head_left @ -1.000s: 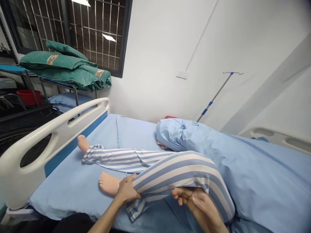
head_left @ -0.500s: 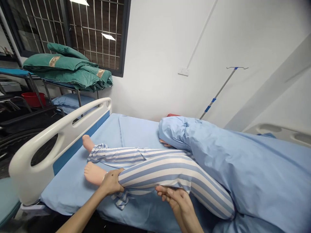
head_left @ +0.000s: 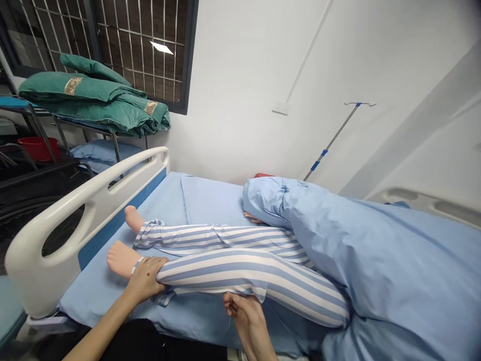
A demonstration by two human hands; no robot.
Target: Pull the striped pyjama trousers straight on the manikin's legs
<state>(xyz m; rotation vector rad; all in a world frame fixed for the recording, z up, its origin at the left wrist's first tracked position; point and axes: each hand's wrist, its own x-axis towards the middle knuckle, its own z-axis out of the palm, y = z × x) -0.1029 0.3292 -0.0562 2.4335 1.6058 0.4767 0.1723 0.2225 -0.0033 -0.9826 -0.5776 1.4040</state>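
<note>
On the hospital bed (head_left: pixel 98 301), my left hand (head_left: pixel 145 280) grasps the dummy's striped leg (head_left: pixel 240 265) near the ankle, my right hand (head_left: pixel 243 315) cupping beneath; it looks limp and heavy, best supported at both points.

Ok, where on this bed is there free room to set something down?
The sheet beyond the far leg, between the rail and the blanket, is free. A smaller strip lies along the near edge, below the near leg. Crowded at the left hand and right hand.
</note>
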